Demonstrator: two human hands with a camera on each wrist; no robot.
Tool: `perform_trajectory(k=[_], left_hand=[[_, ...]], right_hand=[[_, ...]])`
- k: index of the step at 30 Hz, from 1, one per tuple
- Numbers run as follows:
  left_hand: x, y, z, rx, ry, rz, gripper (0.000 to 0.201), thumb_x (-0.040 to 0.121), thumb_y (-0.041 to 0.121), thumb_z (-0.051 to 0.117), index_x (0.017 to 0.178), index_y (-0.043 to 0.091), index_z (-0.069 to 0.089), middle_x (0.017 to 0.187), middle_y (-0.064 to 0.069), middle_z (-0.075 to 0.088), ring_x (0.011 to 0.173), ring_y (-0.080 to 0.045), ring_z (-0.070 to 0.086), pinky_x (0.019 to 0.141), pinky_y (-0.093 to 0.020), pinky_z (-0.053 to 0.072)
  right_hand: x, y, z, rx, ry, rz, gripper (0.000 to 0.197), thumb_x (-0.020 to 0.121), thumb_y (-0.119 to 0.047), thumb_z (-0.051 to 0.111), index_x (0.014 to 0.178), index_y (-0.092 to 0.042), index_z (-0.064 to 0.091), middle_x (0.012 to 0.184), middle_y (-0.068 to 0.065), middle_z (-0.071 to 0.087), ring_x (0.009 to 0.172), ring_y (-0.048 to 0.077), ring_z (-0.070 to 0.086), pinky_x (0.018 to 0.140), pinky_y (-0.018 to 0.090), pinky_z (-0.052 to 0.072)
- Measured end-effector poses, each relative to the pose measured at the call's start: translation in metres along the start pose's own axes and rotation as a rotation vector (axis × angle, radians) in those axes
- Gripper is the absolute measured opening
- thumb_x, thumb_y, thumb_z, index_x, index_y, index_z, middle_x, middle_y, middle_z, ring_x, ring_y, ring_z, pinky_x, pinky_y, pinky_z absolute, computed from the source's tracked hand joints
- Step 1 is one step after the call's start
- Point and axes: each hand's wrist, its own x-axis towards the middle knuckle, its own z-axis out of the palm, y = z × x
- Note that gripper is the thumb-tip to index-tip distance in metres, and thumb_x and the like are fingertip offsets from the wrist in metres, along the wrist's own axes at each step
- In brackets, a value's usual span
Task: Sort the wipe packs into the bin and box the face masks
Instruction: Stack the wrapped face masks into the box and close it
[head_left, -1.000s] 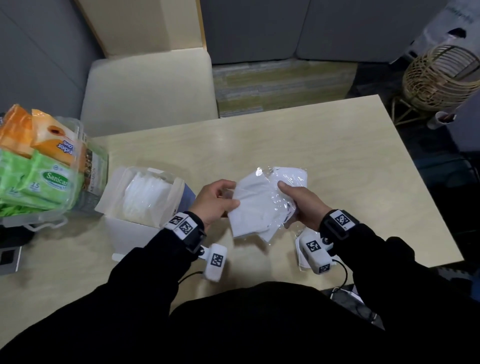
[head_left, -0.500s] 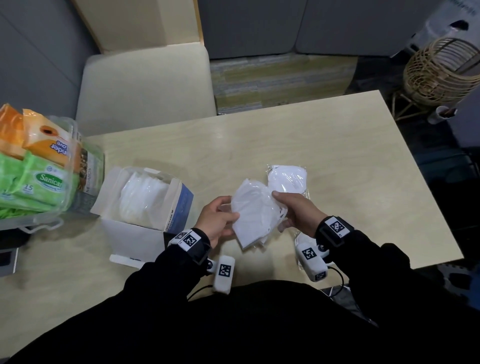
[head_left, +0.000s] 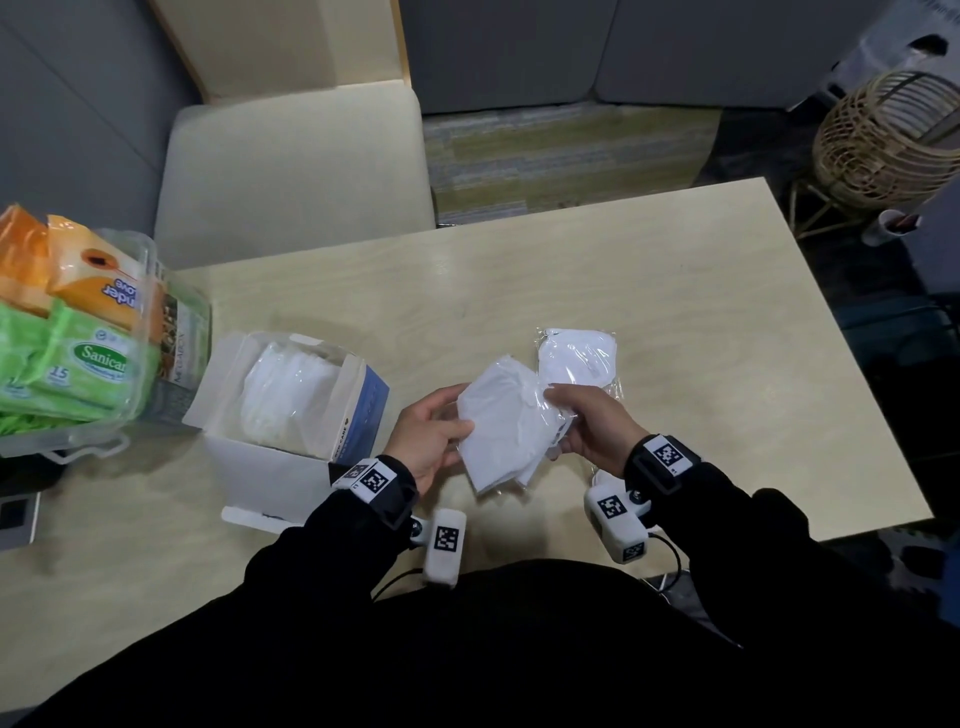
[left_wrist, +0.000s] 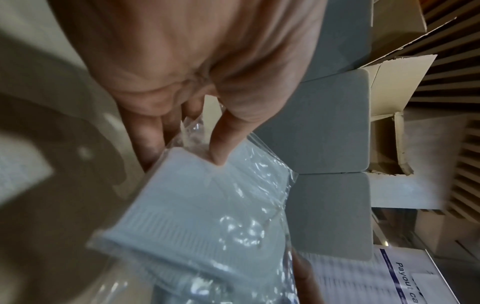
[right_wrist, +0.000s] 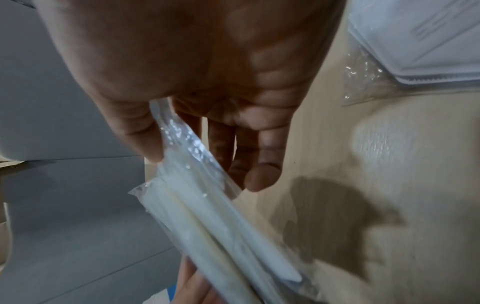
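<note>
Masks (head_left: 506, 423), a wrapped stack, are now being held clear of the surface (head_left: 675, 291) by both hands, left (head_left: 428, 436) and right (head_left: 597, 431) pinching its edges, one mask (head_left: 579, 358) left behind, box (head_left: 291, 410) stop probably coming next.

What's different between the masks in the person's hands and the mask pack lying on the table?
The held masks are up off the table, pinched between the left hand and right hand; the table pack lies flat, untouched. The held masks look like a stack of several; the table pack looks single. Both are white, in clear wrap.
</note>
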Motion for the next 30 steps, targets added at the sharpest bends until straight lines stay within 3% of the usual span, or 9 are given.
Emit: perform_trajectory(k=[4, 8, 11, 14, 16, 19, 23, 27, 30], left_hand=[[0.003, 0.001, -0.005, -0.069, 0.079, 0.001, 0.04, 0.092, -0.014, 0.061, 0.117, 0.017, 0.067, 0.124, -0.016, 0.069, 0.111, -0.035, 0.07, 0.082, -0.046, 0.064], [0.003, -0.001, -0.013, -0.143, 0.096, -0.068, 0.039, 0.091, -0.014, 0.062, 0.116, 0.015, 0.065, 0.128, -0.02, 0.068, 0.12, -0.042, 0.066, 0.093, -0.058, 0.058], [0.0, -0.004, -0.012, -0.157, 0.064, -0.074, 0.044, 0.09, -0.013, 0.065, 0.12, 0.019, 0.066, 0.13, -0.019, 0.066, 0.12, -0.043, 0.065, 0.089, -0.06, 0.059], [-0.003, -0.008, -0.003, -0.138, 0.004, -0.088, 0.053, 0.088, -0.013, 0.068, 0.126, 0.024, 0.065, 0.131, -0.02, 0.065, 0.118, -0.043, 0.067, 0.089, -0.065, 0.057], [-0.005, -0.011, 0.004, -0.128, -0.001, -0.092, 0.051, 0.088, -0.011, 0.069, 0.125, 0.024, 0.064, 0.13, -0.021, 0.066, 0.115, -0.042, 0.068, 0.089, -0.064, 0.058], [-0.005, -0.015, 0.013, -0.164, 0.052, -0.102, 0.049, 0.09, -0.009, 0.069, 0.13, 0.017, 0.058, 0.129, -0.019, 0.065, 0.114, -0.041, 0.069, 0.078, -0.056, 0.063], [0.0, -0.019, 0.022, -0.172, 0.086, -0.105, 0.051, 0.091, -0.007, 0.069, 0.134, 0.011, 0.048, 0.133, -0.02, 0.057, 0.107, -0.035, 0.066, 0.075, -0.053, 0.064], [0.001, -0.017, 0.022, -0.108, 0.048, -0.101, 0.062, 0.089, -0.009, 0.069, 0.139, 0.017, 0.042, 0.124, -0.019, 0.063, 0.107, -0.036, 0.068, 0.089, -0.047, 0.059], [0.001, -0.009, 0.015, 0.091, -0.056, -0.034, 0.075, 0.08, -0.012, 0.072, 0.139, 0.025, 0.045, 0.122, -0.019, 0.065, 0.099, -0.036, 0.069, 0.072, -0.04, 0.06]], right_hand=[[0.002, 0.004, -0.008, 0.029, 0.033, -0.036, 0.028, 0.083, -0.019, 0.061, 0.102, 0.001, 0.067, 0.086, 0.02, 0.06, 0.064, 0.033, 0.057, 0.052, 0.037, 0.049], [0.0, 0.005, -0.009, 0.065, 0.051, -0.048, 0.03, 0.082, -0.019, 0.061, 0.106, -0.001, 0.067, 0.086, 0.018, 0.061, 0.063, 0.032, 0.057, 0.051, 0.036, 0.048], [0.0, 0.005, -0.007, 0.074, 0.053, -0.054, 0.037, 0.084, -0.025, 0.064, 0.112, -0.002, 0.066, 0.093, 0.019, 0.061, 0.066, 0.031, 0.059, 0.052, 0.036, 0.049], [-0.001, 0.005, -0.002, 0.051, 0.044, -0.052, 0.039, 0.097, -0.039, 0.061, 0.114, -0.005, 0.067, 0.097, 0.021, 0.062, 0.068, 0.03, 0.062, 0.053, 0.036, 0.052], [-0.001, 0.006, 0.0, 0.049, 0.062, -0.053, 0.053, 0.102, -0.051, 0.05, 0.118, -0.005, 0.069, 0.103, 0.022, 0.068, 0.078, 0.033, 0.067, 0.06, 0.04, 0.056], [-0.001, 0.007, 0.004, 0.04, 0.027, -0.043, 0.072, 0.09, -0.068, 0.052, 0.133, -0.012, 0.065, 0.123, 0.017, 0.071, 0.101, 0.035, 0.069, 0.068, 0.051, 0.059], [-0.004, 0.013, 0.011, -0.168, -0.003, -0.134, 0.063, 0.072, -0.047, 0.08, 0.126, -0.019, 0.064, 0.11, 0.01, 0.075, 0.095, 0.03, 0.072, 0.07, 0.048, 0.059], [-0.006, 0.016, 0.014, -0.256, 0.068, -0.23, 0.05, 0.072, -0.025, 0.082, 0.119, -0.021, 0.066, 0.101, 0.001, 0.078, 0.09, 0.017, 0.074, 0.064, 0.034, 0.056], [-0.007, 0.012, 0.014, -0.293, 0.111, -0.223, 0.037, 0.071, -0.024, 0.075, 0.107, -0.022, 0.068, 0.086, -0.009, 0.077, 0.08, 0.011, 0.072, 0.059, 0.026, 0.052]])
